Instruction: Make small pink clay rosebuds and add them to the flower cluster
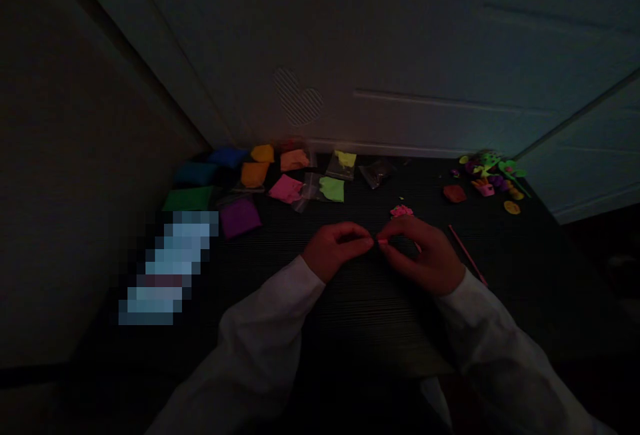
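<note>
Hands (425, 258) — pink piece (383, 242) in right

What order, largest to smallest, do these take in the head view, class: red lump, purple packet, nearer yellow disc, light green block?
1. Purple packet
2. Light green block
3. Red lump
4. Nearer yellow disc
</note>
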`<state>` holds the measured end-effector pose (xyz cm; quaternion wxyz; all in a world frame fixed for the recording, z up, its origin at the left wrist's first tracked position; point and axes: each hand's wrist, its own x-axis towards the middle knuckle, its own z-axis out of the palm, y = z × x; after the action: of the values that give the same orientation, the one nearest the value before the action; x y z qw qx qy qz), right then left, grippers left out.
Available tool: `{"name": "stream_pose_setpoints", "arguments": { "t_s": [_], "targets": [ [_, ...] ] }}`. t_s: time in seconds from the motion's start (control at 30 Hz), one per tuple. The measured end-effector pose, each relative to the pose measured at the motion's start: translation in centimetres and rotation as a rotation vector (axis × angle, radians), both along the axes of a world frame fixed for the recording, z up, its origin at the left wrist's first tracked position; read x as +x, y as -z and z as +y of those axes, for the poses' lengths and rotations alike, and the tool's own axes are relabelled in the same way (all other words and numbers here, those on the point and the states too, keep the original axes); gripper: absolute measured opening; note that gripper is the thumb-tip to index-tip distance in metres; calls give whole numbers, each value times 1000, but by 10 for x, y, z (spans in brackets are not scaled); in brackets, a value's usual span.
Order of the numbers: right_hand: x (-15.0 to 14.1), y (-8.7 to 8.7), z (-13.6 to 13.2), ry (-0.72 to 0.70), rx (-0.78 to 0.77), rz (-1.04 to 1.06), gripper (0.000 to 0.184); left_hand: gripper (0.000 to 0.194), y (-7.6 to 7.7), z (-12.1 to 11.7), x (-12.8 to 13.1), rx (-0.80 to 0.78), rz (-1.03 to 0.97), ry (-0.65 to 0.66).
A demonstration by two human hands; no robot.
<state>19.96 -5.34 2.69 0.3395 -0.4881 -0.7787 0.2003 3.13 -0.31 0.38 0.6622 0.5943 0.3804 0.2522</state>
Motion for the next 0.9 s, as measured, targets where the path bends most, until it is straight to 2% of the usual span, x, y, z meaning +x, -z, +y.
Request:
{"name": "stream_pose_setpoints", "arguments": {
  "t_s": [0.2,0.47,0.73,0.9],
  "targets": [
    [-4,9,-1,14,44,-31,12,14,7,-1,3,-127,-128,33],
    [-5,10,-4,16,53,-47,17,16,16,1,4,-231,-167,42],
    [-5,8,-7,35,53,-27,16,13,12,-3,10,-515,-352,-50],
    [-7,7,-8,56,48,3,12,14,10,-5,12,-571,-385,-50]
  ]
}}
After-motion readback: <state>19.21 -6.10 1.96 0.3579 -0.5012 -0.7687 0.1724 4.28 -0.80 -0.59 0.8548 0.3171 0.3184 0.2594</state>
